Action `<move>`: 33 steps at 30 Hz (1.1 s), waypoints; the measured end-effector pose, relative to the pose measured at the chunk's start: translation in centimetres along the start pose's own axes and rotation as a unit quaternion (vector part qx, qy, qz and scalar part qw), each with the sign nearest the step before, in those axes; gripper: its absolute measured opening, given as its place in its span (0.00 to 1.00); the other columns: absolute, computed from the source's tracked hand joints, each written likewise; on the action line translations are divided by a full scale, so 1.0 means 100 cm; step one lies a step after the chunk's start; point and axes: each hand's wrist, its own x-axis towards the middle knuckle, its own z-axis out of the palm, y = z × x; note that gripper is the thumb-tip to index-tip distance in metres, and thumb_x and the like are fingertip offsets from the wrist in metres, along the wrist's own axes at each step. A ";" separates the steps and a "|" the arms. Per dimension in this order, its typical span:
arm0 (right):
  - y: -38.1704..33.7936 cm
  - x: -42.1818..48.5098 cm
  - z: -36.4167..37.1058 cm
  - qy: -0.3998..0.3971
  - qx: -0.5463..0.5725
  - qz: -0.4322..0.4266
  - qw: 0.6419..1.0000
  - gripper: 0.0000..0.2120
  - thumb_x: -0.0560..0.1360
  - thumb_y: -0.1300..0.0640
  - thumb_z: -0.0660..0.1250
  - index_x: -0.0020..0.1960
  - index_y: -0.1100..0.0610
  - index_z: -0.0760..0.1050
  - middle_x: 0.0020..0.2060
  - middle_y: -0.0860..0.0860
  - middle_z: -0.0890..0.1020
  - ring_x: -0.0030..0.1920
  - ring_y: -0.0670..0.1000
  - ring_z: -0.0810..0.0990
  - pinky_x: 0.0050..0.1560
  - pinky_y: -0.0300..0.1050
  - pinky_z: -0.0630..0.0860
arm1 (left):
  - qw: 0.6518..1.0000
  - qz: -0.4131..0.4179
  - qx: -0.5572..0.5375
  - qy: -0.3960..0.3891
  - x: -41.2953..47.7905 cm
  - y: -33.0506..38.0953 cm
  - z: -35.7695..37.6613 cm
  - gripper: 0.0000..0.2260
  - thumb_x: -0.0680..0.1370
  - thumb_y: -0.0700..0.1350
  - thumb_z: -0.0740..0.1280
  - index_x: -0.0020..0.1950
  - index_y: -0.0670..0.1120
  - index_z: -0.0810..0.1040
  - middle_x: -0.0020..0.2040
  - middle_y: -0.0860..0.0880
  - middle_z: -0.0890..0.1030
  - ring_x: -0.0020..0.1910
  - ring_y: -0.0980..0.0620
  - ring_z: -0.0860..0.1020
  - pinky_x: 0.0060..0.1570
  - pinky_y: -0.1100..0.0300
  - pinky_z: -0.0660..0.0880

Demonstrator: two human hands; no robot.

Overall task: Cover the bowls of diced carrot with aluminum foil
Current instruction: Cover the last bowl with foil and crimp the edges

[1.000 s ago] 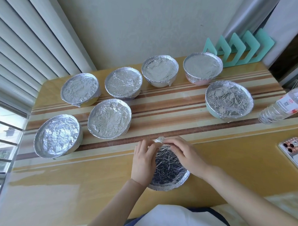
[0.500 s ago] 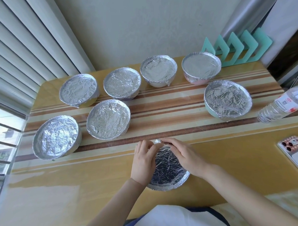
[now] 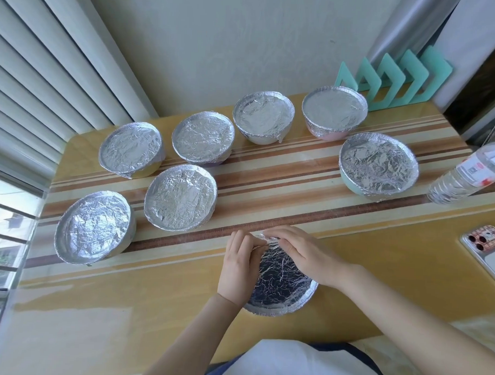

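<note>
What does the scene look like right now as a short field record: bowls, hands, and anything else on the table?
Done bowls: seven covered bowls, standing apart from the hands
Bowl in work: near bowl, foil over its top
Left hand: pinches the foil at the far rim
Right hand: fingers curled over the foil at the far rim
Right side of table: water bottle, phone, teal rack
</note>
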 end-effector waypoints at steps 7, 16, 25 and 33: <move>0.000 0.003 -0.004 -0.015 -0.020 0.011 1.000 0.18 0.83 0.53 0.50 0.71 0.49 0.65 0.67 0.40 0.69 0.65 0.35 0.63 0.65 0.27 0.59 | 1.000 -0.011 0.001 -0.005 0.002 0.000 0.001 0.02 0.78 0.41 0.61 0.47 0.48 0.70 0.43 0.55 0.69 0.41 0.53 0.70 0.43 0.64 0.67; 0.003 0.005 -0.002 -0.023 0.021 0.034 0.999 0.19 0.83 0.53 0.51 0.73 0.49 0.61 0.70 0.43 0.67 0.66 0.35 0.62 0.61 0.21 0.55 | 1.000 -0.026 -0.001 -0.012 0.002 -0.003 0.000 0.05 0.77 0.40 0.60 0.49 0.49 0.71 0.41 0.49 0.79 0.39 0.58 0.75 0.39 0.75 0.67; 0.003 0.007 -0.012 -0.060 -0.017 0.038 0.997 0.19 0.83 0.53 0.49 0.73 0.50 0.62 0.71 0.43 0.65 0.70 0.38 0.60 0.63 0.26 0.53 | 1.000 -0.014 -0.004 -0.006 0.002 -0.005 0.003 0.05 0.77 0.41 0.61 0.49 0.50 0.72 0.41 0.51 0.80 0.40 0.57 0.76 0.37 0.70 0.71; 0.001 0.006 -0.008 -0.042 0.084 0.080 0.992 0.19 0.82 0.48 0.50 0.71 0.47 0.64 0.67 0.41 0.69 0.65 0.39 0.66 0.59 0.32 0.61 | 1.000 0.008 -0.011 -0.014 0.005 -0.003 0.000 0.04 0.78 0.42 0.60 0.49 0.50 0.71 0.42 0.55 0.76 0.39 0.55 0.77 0.33 0.66 0.73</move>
